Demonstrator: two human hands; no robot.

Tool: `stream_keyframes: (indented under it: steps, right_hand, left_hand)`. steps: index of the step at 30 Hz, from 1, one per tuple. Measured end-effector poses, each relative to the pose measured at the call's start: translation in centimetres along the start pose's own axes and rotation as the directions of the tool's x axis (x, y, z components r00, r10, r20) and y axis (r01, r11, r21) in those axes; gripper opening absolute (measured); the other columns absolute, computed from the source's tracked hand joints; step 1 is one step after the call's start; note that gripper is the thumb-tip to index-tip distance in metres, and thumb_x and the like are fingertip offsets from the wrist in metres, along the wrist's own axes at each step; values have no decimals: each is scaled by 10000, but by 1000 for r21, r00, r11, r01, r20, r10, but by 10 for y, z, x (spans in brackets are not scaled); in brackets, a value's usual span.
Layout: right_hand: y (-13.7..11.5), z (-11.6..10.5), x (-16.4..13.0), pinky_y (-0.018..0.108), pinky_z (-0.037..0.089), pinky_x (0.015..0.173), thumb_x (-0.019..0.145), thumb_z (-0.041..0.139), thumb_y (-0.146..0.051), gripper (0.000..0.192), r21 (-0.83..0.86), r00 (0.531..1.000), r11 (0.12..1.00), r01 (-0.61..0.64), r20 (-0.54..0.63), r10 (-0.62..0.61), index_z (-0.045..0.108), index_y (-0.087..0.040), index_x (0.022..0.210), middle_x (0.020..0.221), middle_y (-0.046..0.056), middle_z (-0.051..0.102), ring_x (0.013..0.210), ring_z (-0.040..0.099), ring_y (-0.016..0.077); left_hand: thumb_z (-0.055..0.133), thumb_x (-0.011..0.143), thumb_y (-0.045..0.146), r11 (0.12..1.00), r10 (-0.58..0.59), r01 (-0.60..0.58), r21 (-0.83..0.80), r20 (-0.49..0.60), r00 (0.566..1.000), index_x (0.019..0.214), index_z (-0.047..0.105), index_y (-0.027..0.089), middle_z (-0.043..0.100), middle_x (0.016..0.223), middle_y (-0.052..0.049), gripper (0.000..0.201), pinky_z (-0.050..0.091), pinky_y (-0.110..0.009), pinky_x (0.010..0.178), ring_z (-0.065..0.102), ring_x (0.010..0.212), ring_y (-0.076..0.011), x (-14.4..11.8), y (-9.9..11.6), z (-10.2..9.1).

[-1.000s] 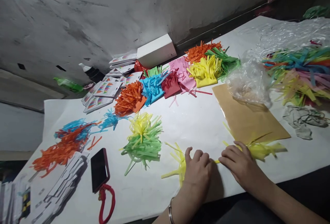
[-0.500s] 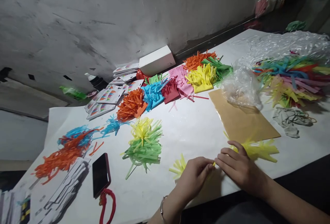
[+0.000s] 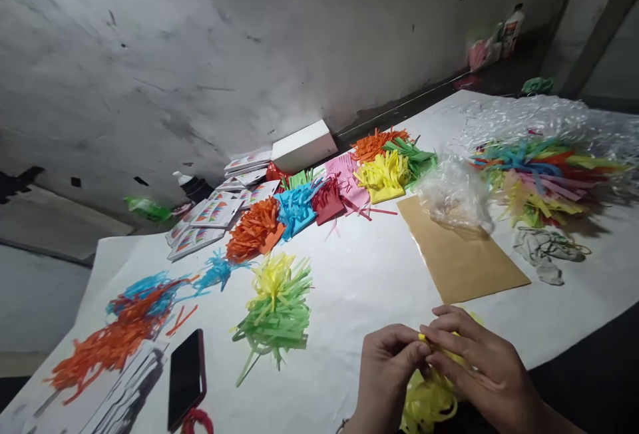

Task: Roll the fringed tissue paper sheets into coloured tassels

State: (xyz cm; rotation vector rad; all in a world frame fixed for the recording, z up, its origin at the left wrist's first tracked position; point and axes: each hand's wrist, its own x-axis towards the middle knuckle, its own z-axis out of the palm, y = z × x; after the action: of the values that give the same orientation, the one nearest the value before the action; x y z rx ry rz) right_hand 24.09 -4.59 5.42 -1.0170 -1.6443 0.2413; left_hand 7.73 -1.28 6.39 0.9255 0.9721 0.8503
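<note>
At the table's front edge, my left hand (image 3: 392, 367) pinches the narrow twisted part of a yellow paper tassel (image 3: 424, 397) between thumb and forefinger. Close against it, my right hand (image 3: 479, 354) has its fingers bent around the same tassel, with the thumb and fingertips at the twist. Looped yellow strips hang below and between both hands; part of the tassel is hidden by the fingers. Left of my hands lie a yellow tassel (image 3: 273, 277) and a green tassel (image 3: 274, 327), partly overlapping.
A brown board (image 3: 469, 264) lies beyond my hands, with crumpled plastic (image 3: 454, 191) on it. Fringed paper bundles (image 3: 384, 178) line the back, before a white box (image 3: 304, 146). Mixed tassels (image 3: 544, 174) lie right; orange tassels (image 3: 110, 344) and a phone (image 3: 186, 377) lie left.
The yellow tassel's strips, earlier spread out to both sides on the table, are now gathered downward and folded below my hands. My hands have come closer together. The view has tilted up slightly.
</note>
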Motion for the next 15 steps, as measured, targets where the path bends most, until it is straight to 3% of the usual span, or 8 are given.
stream_keyframes:
  steps: [3,5,7,9,11,13,15]
  right_hand:
    - [8,-3,-2,291,612,864,949,565,-74,416,-2,999,999,38,-35,-38,640,-271,1309,861,12,735,899,736,188]
    - [14,-7,-2,246,611,819,939,568,-68,441,-40,999,999,17,-50,-19,604,-241,1343,900,24,743,852,734,172]
    - [21,-12,-1,206,599,788,944,567,-85,408,-52,997,998,-44,-62,40,591,-232,1323,940,28,744,833,729,154]
    - [27,-18,0,189,583,760,983,521,-139,242,13,986,986,-164,17,164,634,-253,1163,920,15,727,843,718,147]
    - [33,-23,1,188,562,661,1036,447,-259,206,136,930,924,-356,144,337,626,-255,933,841,6,690,800,696,152]
    - [39,-30,-1,195,514,548,1057,387,-436,369,252,828,791,-557,232,510,562,-245,793,743,1,637,703,654,156]
    - [48,-38,-6,211,482,508,1018,379,-615,488,345,729,647,-680,229,645,538,-242,747,670,-7,591,613,598,154]
  left_hand:
    - [899,649,537,994,38,-40,102,24,999,840,780,188,668,577,-10,415,485,-258,472,589,452,-144,9,2,3]
    - [802,790,511,906,233,-242,347,67,970,855,780,212,707,658,-47,307,513,-272,529,632,532,-164,15,7,7]
    - [673,918,438,695,449,-467,547,178,876,810,770,213,710,730,-83,268,516,-274,586,637,614,-169,22,12,15]
    - [603,963,387,549,548,-588,594,275,790,794,742,209,674,736,-82,282,502,-266,590,606,630,-163,31,16,25]
    - [594,971,384,575,524,-595,561,306,795,750,696,201,641,709,-60,304,490,-251,583,579,613,-148,42,18,37]
    - [629,950,426,682,406,-522,513,329,853,712,658,191,630,680,-42,336,483,-239,587,572,609,-140,57,17,47]
    - [658,920,488,772,252,-412,484,362,898,717,645,176,629,668,-35,372,473,-232,566,567,595,-135,78,17,57]
